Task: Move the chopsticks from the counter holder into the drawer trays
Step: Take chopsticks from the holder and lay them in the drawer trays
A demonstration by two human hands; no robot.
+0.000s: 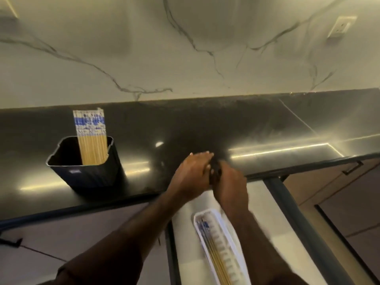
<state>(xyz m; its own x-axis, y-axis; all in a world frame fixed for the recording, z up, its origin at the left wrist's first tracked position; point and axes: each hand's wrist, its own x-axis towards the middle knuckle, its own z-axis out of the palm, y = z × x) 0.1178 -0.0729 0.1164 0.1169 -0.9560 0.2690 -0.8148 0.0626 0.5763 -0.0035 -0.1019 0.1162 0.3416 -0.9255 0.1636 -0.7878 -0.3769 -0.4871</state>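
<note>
Lying nearest, the white tray (221,243) in the open drawer (273,223) already has chopsticks. Above it, left hand (192,174) and right hand (230,185) close together on something dark, blurred; maybe chopsticks, which might slip. Farther, the holder (86,167) keeps remaining chopsticks (91,138) upright; a careless reach could tip it.

A home kitchen: dark stone counter (205,124), veined marble backsplash (185,48), wall socket (341,26), open cutlery drawer (273,223).

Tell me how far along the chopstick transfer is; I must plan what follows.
Partly done: some chopsticks lie in the white tray in the open drawer. Left hand and right hand meet at the counter edge; their contents are blurred. A bundle remains in the holder.
</note>
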